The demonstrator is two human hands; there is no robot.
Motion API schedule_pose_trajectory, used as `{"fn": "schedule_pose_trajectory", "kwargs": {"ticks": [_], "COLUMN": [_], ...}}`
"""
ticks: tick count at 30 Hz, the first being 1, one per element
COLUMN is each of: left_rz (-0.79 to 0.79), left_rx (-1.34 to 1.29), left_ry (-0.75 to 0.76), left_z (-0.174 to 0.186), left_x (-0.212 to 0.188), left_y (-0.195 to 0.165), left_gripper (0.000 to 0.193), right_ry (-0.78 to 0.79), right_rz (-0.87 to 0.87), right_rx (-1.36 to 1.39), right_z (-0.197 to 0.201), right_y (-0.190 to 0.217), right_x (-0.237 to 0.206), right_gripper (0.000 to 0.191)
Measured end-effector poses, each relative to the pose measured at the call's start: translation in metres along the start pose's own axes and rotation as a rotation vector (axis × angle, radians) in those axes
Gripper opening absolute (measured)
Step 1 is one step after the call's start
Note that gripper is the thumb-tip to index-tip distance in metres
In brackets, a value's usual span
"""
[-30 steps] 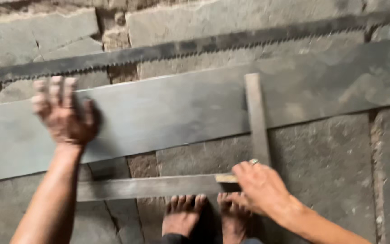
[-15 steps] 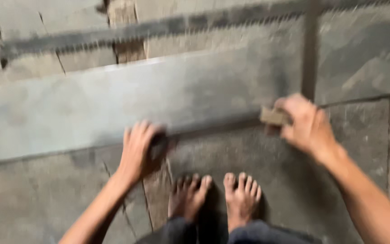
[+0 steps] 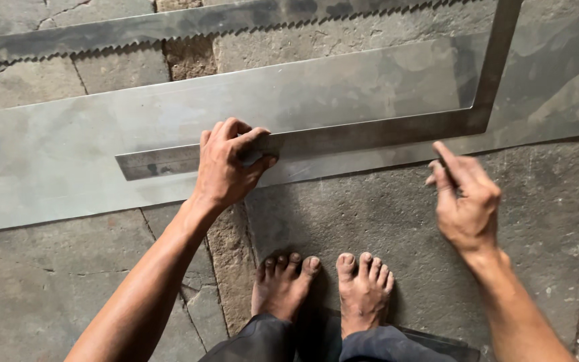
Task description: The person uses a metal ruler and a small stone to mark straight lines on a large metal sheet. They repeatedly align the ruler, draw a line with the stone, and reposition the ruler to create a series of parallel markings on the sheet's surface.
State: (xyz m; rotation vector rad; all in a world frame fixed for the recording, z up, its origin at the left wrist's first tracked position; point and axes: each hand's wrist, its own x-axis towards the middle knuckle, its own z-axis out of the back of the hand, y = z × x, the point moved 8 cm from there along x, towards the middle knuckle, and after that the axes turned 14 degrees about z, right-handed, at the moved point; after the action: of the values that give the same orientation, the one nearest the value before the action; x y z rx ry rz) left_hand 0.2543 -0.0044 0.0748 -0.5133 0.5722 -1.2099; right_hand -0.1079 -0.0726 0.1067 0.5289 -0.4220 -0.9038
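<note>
Hand [image 3: 229,164] now atop square [image 3: 343,137].

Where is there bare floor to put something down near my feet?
Bare stone floor lies left of the left arm, below the metal sheet. Another patch sits between the feet and the sheet's near edge. It is crowded on the sheet, where the left hand presses the square.
</note>
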Motion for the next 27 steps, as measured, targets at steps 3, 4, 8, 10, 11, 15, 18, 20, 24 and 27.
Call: {"fn": "schedule_pose_trajectory", "kwargs": {"ticks": [3, 4, 8, 10, 11, 15, 18, 20, 24, 27], "left_rz": [0.004, 0.009, 0.016, 0.03, 0.028, 0.009, 0.019, 0.025, 0.028, 0.035], "left_rx": [-0.013, -0.015, -0.022, -0.013, -0.014, -0.028, -0.018, -0.014, -0.019, -0.014], "left_ry": [-0.004, -0.004, -0.005, -0.006, -0.015, -0.039, -0.036, -0.038, -0.053, -0.049], "left_z": [0.001, 0.001, 0.001, 0.001, 0.001, 0.002, 0.002, 0.002, 0.003, 0.001], "left_x": [0.0, 0.0, -0.003, -0.003, -0.003, -0.004, -0.004, -0.005, -0.005, -0.005], "left_y": [-0.002, -0.002, 0.0, 0.001, 0.001, -0.002, -0.003, -0.003, -0.003, -0.001], "left_gripper": [0.042, 0.043, 0.043, 0.043, 0.043, 0.045, 0.045, 0.046, 0.046, 0.045], "right_ry": [0.077, 0.109, 0.121, 0.093, 0.089, 0.014, 0.025, 0.022, -0.063, -0.106], "right_rz": [-0.016, -0.004, 0.008, 0.022, 0.009, 0.056, 0.022, 0.001, 0.038, 0.061], "right_rx": [-0.001, -0.025, -0.016, 0.032, 0.037, 0.082, 0.06, 0.038, -0.014, -0.084], "right_z": [-0.014, -0.018, -0.031, -0.038, -0.042, -0.05, -0.059, -0.063, -0.068, -0.071], "right_y": [0.007, 0.011, 0.023, 0.031, 0.035, 0.059, 0.066, 0.065, 0.061, 0.058], "right_x": [-0.007, -0.008, -0.008, -0.005, -0.004, 0.003, 0.008, 0.012, 0.02, 0.02], "right_gripper": [0.046, 0.051, 0.051, 0.043, 0.045, 0.04, 0.036, 0.035, 0.028, 0.027]}}
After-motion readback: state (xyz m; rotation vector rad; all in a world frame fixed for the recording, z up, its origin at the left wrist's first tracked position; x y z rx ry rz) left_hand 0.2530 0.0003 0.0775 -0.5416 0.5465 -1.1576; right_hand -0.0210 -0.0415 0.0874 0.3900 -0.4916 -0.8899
